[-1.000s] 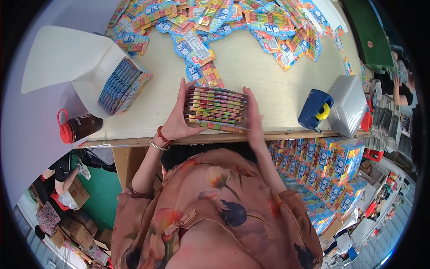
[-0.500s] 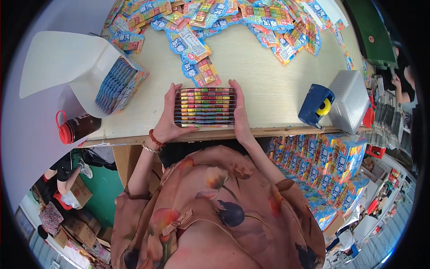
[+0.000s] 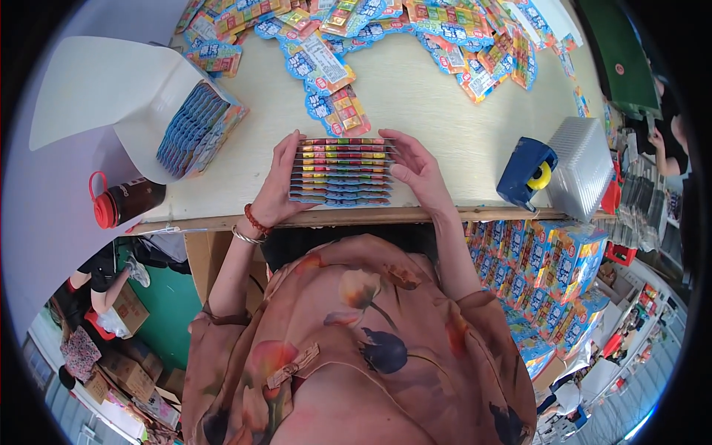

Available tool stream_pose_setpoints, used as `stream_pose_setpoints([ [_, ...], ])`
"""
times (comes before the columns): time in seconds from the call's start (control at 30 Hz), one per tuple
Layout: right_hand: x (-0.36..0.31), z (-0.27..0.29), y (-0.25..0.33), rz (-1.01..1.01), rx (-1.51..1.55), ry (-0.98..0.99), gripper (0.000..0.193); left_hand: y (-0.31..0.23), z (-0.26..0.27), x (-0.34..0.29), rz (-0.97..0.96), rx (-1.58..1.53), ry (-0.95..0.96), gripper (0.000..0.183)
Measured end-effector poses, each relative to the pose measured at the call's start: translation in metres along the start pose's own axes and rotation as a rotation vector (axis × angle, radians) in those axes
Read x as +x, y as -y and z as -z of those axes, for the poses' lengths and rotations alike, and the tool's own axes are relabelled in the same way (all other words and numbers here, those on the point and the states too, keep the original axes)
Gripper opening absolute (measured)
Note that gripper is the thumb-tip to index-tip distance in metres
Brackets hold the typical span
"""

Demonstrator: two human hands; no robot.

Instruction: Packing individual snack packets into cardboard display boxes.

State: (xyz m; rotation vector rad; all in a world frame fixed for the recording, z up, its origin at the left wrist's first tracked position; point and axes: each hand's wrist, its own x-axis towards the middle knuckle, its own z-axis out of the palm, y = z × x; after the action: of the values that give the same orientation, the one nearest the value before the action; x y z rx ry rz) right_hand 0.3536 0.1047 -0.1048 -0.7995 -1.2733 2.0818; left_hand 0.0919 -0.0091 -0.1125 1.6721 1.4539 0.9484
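Observation:
A stack of candy blister packs (image 3: 343,172), seen edge-on with colourful sweets in rows, stands at the near edge of the table. My left hand (image 3: 282,178) grips its left end, the thumb along the near side. At the right end my right hand (image 3: 417,170) presses its fingers and thumb against the packs. Just beyond the stack lies a loose candy pack (image 3: 347,111), its tip close to the far side. A display box (image 3: 222,137) with an open white lid sits to the left, filled with a row of similar packs.
A heap of candy packs (image 3: 356,22) covers the far side. On the right are a blue tape dispenser (image 3: 525,174) and clear plastic trays (image 3: 582,167). A dark bottle with a red cap (image 3: 127,202) stands left. Packed display boxes (image 3: 549,259) are piled below the table at right.
The stack has tilted, so blue card edges show on its near side. My right hand has shifted its grip, bringing its thumb up onto the right end.

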Motion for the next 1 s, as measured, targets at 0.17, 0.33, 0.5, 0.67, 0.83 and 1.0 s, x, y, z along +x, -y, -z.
stream_pose_setpoints([
  [0.17,0.0,-0.001,-0.003,0.011,-0.084,-0.04,0.053,-0.001,0.002,0.0,0.011,0.021,0.015,0.119],
  [0.33,-0.005,-0.019,-0.014,0.127,-0.29,-0.165,0.04,-0.006,0.004,0.002,0.011,0.027,0.03,0.125],
  [0.5,-0.004,-0.025,-0.012,0.174,-0.461,-0.215,0.037,-0.007,0.006,0.004,-0.062,0.016,0.03,0.131],
  [0.67,-0.002,-0.026,-0.017,0.279,-0.552,-0.268,0.034,-0.004,0.006,0.004,-0.041,0.025,0.053,0.13],
  [0.83,-0.002,-0.025,-0.016,0.264,-0.572,-0.255,0.035,-0.004,0.005,0.005,-0.076,0.016,0.028,0.128],
  [1.0,-0.003,-0.025,-0.017,0.266,-0.579,-0.259,0.036,-0.003,0.003,0.005,-0.08,-0.015,0.022,0.125],
])
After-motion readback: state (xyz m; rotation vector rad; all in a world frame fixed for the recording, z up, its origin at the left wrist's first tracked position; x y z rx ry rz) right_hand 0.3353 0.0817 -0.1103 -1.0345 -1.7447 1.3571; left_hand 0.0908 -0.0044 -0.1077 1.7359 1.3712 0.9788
